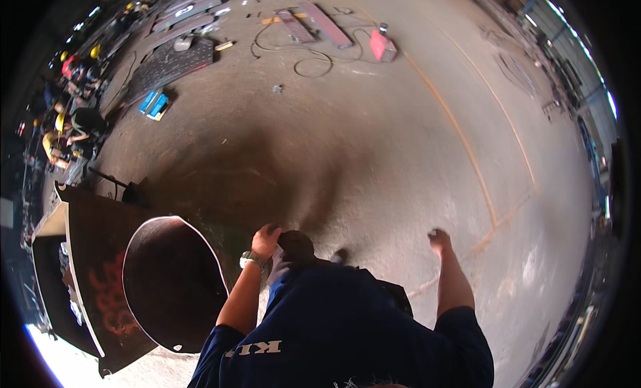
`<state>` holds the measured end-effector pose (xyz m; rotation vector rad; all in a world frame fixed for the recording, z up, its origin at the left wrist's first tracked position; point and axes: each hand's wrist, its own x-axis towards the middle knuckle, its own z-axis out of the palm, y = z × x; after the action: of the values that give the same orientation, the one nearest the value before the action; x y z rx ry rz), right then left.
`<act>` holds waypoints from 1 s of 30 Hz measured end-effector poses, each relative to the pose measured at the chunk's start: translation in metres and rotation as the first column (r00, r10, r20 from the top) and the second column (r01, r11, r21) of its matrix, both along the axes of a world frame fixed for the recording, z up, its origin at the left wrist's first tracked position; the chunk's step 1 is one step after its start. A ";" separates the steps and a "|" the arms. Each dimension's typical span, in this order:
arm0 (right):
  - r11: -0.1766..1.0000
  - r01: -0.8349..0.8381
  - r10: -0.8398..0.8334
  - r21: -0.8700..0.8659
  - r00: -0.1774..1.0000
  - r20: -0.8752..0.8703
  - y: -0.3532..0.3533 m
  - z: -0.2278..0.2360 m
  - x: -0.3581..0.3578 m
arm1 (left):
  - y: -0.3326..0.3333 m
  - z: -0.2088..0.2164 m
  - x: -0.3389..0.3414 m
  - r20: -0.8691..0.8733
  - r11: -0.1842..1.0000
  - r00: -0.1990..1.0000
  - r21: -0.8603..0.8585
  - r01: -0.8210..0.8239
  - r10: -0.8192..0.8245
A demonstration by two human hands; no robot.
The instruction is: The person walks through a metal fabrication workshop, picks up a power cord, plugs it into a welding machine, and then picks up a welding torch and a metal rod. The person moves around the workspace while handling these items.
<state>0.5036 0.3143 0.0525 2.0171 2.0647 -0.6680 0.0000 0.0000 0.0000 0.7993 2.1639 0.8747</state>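
Observation:
My left hand [266, 241], with a wristwatch [251, 259] on its wrist, is held near my body with its fingers curled. Close beside it is my dark trouser leg [294, 251]; whether they touch I cannot tell. Out to my right, above the bare floor, hangs my right hand [439, 240], its fingers bent inward. A small dark patch shows at those fingers, too small to name. To the left of my left arm stands a large brown steel piece [100, 268] with a big oval opening edged in bright metal and red markings on its face.
Farther off, a blue box [154, 105] and a dark perforated plate [170, 66] lie on the floor. Ahead are long steel bars [327, 24], a looped cable [314, 64] and a red object [382, 45]. Several people in yellow helmets work at far left. Yellow lines [454, 121] cross the floor.

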 end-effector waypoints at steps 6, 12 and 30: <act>0.961 -0.111 0.198 0.252 0.914 -0.354 0.168 0.020 -0.240 | 0.048 -0.015 -0.107 0.278 0.877 0.860 0.104 -0.470 0.428; 0.612 -0.726 0.676 -0.315 0.686 -0.268 0.182 0.003 -0.388 | 0.061 -0.048 -0.202 0.075 0.824 0.821 -0.106 -0.557 0.565; 0.766 -0.480 0.461 -0.428 0.874 -0.154 0.495 -0.056 -0.745 | 0.142 -0.045 -0.404 -0.024 0.413 0.518 -0.573 -0.708 0.855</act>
<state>-0.2411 0.8098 -0.0038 1.1717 2.0638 -0.9731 -0.4043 0.1417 -0.0453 -0.7157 2.3061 0.6703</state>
